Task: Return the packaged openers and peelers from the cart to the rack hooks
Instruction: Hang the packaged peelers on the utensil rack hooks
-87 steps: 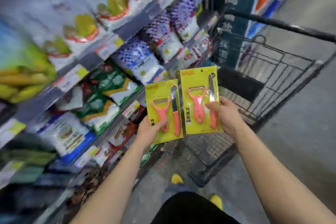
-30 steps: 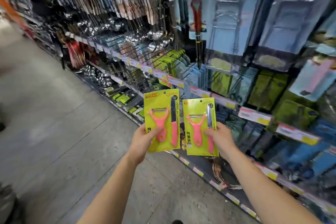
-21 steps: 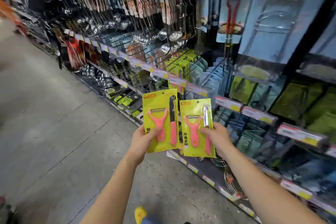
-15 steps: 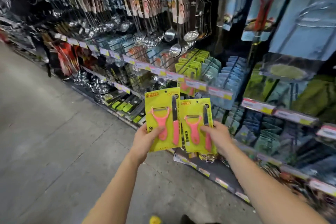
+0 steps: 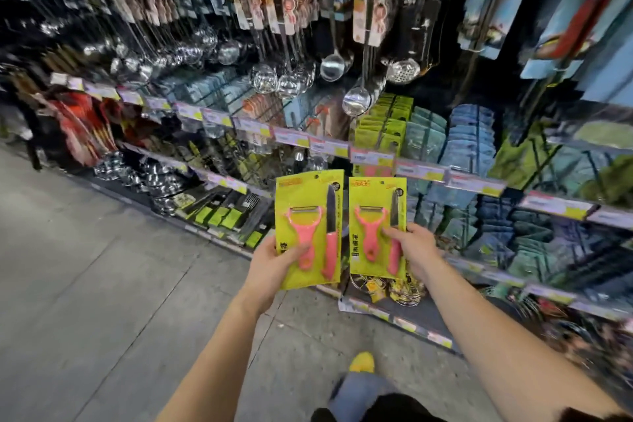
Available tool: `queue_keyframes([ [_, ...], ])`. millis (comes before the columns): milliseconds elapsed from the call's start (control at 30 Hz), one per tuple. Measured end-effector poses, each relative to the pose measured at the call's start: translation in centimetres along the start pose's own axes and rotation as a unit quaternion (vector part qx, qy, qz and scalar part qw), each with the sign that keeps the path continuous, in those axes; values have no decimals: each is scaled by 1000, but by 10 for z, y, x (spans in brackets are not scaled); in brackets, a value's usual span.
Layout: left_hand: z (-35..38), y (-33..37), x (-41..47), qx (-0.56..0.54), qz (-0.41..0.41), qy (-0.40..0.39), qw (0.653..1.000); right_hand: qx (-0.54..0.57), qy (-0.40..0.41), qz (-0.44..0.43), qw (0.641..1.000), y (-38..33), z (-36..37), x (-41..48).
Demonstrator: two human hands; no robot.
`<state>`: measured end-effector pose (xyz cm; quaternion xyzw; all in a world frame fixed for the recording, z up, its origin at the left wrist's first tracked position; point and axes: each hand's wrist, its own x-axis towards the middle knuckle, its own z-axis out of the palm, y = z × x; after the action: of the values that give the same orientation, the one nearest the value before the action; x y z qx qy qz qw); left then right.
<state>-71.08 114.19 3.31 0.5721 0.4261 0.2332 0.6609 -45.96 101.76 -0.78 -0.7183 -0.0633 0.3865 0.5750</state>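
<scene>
Grey concrete floor (image 5: 85, 267), seamed into large slabs, fills the left of your view. Past it runs the store rack. Its upper hooks are hung with shiny steel ladles and skimmers (image 5: 332, 63), bowls down. A strip of white-and-yellow price labels (image 5: 370, 158) edges the row beneath.

Your left hand (image 5: 270, 267) grasps the left yellow-green card pack (image 5: 308, 229) at its lower left corner, thumb pressed across the front over the peeler's handle, fingers hidden behind the card. The pack is upright, facing you, held in the air before the rack's lower shelves. It carries a pink Y-shaped peeler with a metal blade across the top. To the peeler's right is a small knife, dark blade up, pink handle down. There is an orange logo at the top and black print at lower left.

Just beside it, with a narrow gap between, your right hand (image 5: 414, 250) grips the matching right yellow-green card pack (image 5: 376, 226) by its lower right edge. The thumb lies on the front over the knife handle. Same contents, same layout, also upright. Neither pack is on a hook.

Below, a yellow shoe (image 5: 362, 361) shows on the floor. Behind the right pack hang rows of yellow-green packets (image 5: 383, 123), then blue packets (image 5: 469, 140) further right, blurred.
</scene>
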Motion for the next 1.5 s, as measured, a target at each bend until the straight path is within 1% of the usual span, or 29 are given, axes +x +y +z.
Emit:
queue_keyframes([
  [100,-6,8,19,38,18,-25,999,7,0,7,1000,-2,17,15],
  [167,-9,14,37,34,14,-41,998,30,8,10,999,0,27,31],
  [367,-16,37,98,28,13,-73,997,34,30,-1,999,-1,46,66],
  [467,-21,43,129,26,-8,-84,996,38,48,5,998,3,51,77],
  [667,-25,50,172,30,-14,-122,992,74,71,-13,995,3,54,91],
  [833,-34,58,192,17,-13,-159,987,88,79,-17,993,1,59,91],
  [1100,-44,65,205,56,-5,-223,973,147,111,-10,983,-5,81,96],
  [1267,-51,69,214,51,-11,-229,972,147,137,-27,979,-2,87,94],
  [1500,-51,82,220,107,11,-254,961,159,157,-21,975,-8,86,87],
])
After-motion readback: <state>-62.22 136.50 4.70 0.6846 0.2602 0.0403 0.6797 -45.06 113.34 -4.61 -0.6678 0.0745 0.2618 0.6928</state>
